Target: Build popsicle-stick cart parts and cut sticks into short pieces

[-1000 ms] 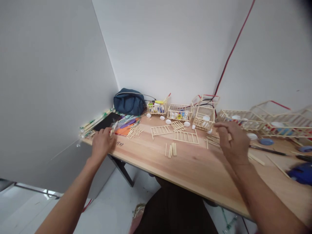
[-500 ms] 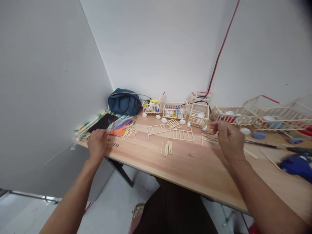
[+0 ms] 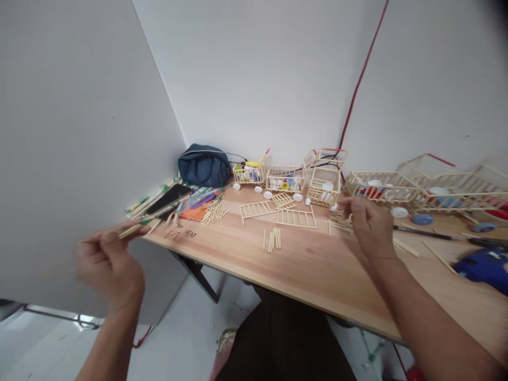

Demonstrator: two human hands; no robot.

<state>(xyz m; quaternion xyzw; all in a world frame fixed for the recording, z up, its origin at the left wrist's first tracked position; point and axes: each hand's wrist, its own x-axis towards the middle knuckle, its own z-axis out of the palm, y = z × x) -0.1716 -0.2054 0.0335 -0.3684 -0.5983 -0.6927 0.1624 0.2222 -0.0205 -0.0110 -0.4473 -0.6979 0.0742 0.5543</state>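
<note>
My left hand (image 3: 113, 262), partly blurred, is off the table's left end, its fingers closed on a bundle of thin wooden sticks (image 3: 153, 214) in clear wrapping with green bits. My right hand (image 3: 369, 222) hovers over the right part of the table with fingers pinched together; anything between them is too small to make out. Beneath and left of it lie loose sticks (image 3: 339, 223). Flat ladder-like stick frames (image 3: 297, 218) rest mid-table, with a few short sticks (image 3: 274, 240) in front of them.
Small stick carts (image 3: 284, 180) with white wheels stand along the wall. A dark blue bag (image 3: 204, 166) sits at the back left, near orange and purple sheets (image 3: 194, 211) and cut sticks (image 3: 214, 210). A blue tool (image 3: 484, 269) lies at the right on the wooden table (image 3: 317, 280).
My left hand has moved left and toward me, and a wrapped stick bundle now shows in its fingers. My right hand has shifted slightly left.
</note>
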